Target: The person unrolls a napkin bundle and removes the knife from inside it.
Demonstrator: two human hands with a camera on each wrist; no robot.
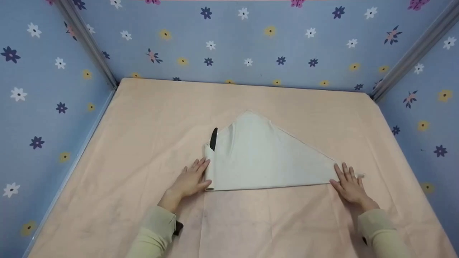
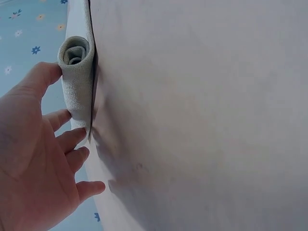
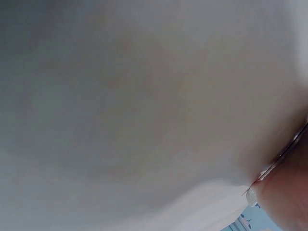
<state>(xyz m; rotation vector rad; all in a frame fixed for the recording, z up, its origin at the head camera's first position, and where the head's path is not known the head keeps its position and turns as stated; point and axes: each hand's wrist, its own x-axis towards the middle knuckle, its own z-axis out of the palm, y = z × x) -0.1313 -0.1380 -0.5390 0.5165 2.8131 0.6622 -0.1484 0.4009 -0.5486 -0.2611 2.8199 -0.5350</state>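
A pale grey-white cloth point(image 1: 265, 154) lies on the table, folded to a low peak at the back. Its left side is wound into a roll point(image 2: 77, 89), whose spiral end shows in the left wrist view. A dark, narrow, pointed piece point(image 1: 213, 139) sticks out at the top of that roll. My left hand point(image 1: 190, 179) lies along the roll's outer side, fingers and thumb extended, fingertips touching it. At the cloth's narrow right end, my right hand point(image 1: 350, 185) rests with spread, straight fingers on the corner. Only a blurred bit of it shows in the right wrist view.
A peach-coloured cover point(image 1: 143, 118) with light creases spreads over the table. Blue flowered panels point(image 1: 233, 43) stand at the back and both sides, with grey metal posts point(image 1: 89, 46) at the rear corners.
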